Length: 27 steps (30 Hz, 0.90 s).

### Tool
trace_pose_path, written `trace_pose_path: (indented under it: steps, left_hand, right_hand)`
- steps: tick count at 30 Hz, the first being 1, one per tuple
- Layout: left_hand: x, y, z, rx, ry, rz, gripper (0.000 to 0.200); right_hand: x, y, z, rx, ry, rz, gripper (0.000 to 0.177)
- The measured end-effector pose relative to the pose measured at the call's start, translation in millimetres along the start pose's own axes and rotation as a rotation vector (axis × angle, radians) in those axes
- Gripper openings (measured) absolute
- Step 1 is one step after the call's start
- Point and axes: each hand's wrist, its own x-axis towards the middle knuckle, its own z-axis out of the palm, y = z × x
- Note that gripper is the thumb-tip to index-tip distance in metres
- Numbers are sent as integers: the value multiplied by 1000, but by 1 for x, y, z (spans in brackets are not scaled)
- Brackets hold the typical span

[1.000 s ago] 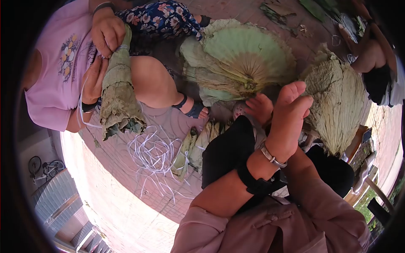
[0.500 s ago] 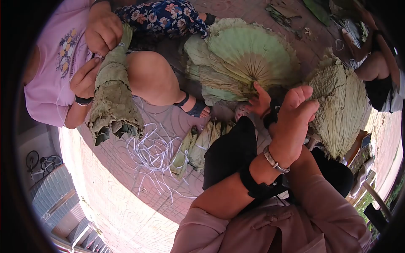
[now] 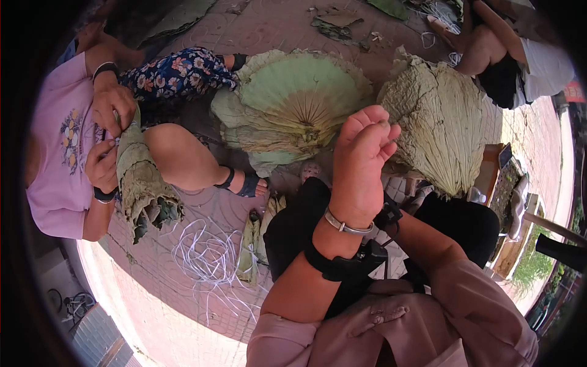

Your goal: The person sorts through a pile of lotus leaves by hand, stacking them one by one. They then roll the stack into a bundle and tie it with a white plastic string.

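My left hand (image 3: 361, 168), with a metal bracelet and a black wristband, is raised with its fingers loosely curled and slightly apart. I see nothing held in it. Behind it, my right hand is hidden; only my right forearm (image 3: 428, 238) and its dark wristband show. Left of my hands lies a stack of large dried green leaves (image 3: 299, 85), spread like a fan with ribs meeting near its lower edge. Just to the right stands a pile of folded, wrinkled dried leaves (image 3: 434, 116).
At left, a person in a pink shirt (image 3: 58, 189) holds a rolled leaf bundle (image 3: 143, 177) in both hands. White strings (image 3: 208, 251) lie tangled on the paving beside leaf bundles (image 3: 247, 251). Another person (image 3: 544, 67) sits at upper right, near a wooden-framed box (image 3: 489, 165).
My view has turned, shifting the scene leftward. My left hand has rotated and its fingers have curled more. My right hand, visible earlier at the leaf stack, is now hidden behind the left.
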Motion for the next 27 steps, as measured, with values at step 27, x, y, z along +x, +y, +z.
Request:
trace_pose_path:
  steps: [27]
  left_hand:
    - [5, -151, 46, 1231, -344, 142, 31]
  right_hand:
    - [-278, -53, -136, -1000, 1067, -837, 32]
